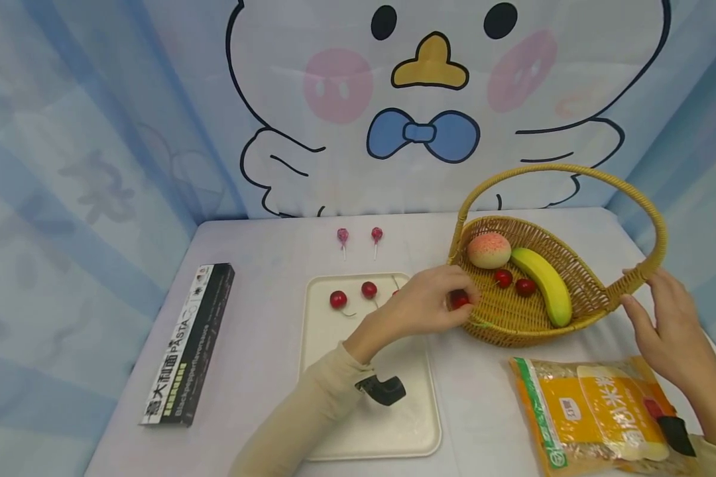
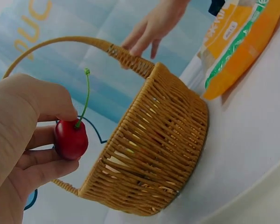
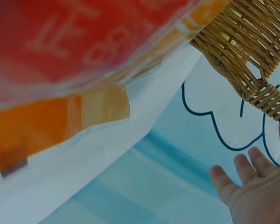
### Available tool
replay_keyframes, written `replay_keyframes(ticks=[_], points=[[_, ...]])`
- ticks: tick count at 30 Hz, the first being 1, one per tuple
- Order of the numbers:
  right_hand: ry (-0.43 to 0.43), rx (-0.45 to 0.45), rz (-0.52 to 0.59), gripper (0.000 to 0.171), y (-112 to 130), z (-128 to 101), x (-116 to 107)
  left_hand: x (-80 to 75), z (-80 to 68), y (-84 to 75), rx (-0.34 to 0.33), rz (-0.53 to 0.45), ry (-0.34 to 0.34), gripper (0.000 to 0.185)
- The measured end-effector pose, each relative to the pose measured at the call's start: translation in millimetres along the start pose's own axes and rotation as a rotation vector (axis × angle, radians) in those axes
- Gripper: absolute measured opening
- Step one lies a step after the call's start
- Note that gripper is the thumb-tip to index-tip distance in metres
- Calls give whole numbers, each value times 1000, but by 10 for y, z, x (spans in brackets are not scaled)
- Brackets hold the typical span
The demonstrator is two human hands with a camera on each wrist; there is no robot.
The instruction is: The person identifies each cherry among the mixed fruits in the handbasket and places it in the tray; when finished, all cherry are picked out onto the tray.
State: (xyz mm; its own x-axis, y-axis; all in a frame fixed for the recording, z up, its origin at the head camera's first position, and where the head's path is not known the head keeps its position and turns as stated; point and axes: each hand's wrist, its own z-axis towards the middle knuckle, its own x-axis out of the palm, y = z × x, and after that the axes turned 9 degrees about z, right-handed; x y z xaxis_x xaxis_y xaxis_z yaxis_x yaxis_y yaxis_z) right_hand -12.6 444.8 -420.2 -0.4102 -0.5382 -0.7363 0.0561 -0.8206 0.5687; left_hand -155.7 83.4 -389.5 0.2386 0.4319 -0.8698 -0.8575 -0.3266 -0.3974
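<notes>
My left hand [image 1: 432, 301] pinches a dark red cherry [image 2: 71, 139] with a green stem between thumb and fingers. It holds the cherry at the left rim of a woven basket [image 1: 495, 334]. Inside the basket lie a peach [image 1: 489, 250], a banana [image 1: 545, 281] and two cherries [image 1: 525, 287]. At the basket's right side, my right hand [image 1: 671, 331] holds the foot of the handle [image 1: 626, 283] between thumb and finger; its other fingers stand spread in the right wrist view. More cherries [image 1: 338, 300] lie on a cream tray [image 1: 372, 457], one partly hidden behind my left hand.
Two lollipops [image 1: 343, 236] lie behind the tray. A black and white pasta box [image 1: 187, 344] lies at the left of the white table. An orange and clear food bag [image 1: 596, 411] lies in front of the basket, below my right forearm. Curtains [image 1: 95, 165] surround the table.
</notes>
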Motion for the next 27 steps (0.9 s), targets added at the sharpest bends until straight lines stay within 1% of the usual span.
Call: replay_keyframes(ticks=[7, 12, 21, 27], points=[[-1, 3, -1, 52, -4, 4, 3, -59, -146, 42, -40, -15, -15, 8], [-6, -15, 5, 51, -3, 18, 1, -88, -261, 82, -61, -14, -21, 8], [-8, -23, 3, 51, 29, 16, 3, -86, -492, 206, -61, -51, -107, 6], [-5, -20, 4, 51, 26, 17, 2, -117, -667, 280, -106, -82, -143, 8]])
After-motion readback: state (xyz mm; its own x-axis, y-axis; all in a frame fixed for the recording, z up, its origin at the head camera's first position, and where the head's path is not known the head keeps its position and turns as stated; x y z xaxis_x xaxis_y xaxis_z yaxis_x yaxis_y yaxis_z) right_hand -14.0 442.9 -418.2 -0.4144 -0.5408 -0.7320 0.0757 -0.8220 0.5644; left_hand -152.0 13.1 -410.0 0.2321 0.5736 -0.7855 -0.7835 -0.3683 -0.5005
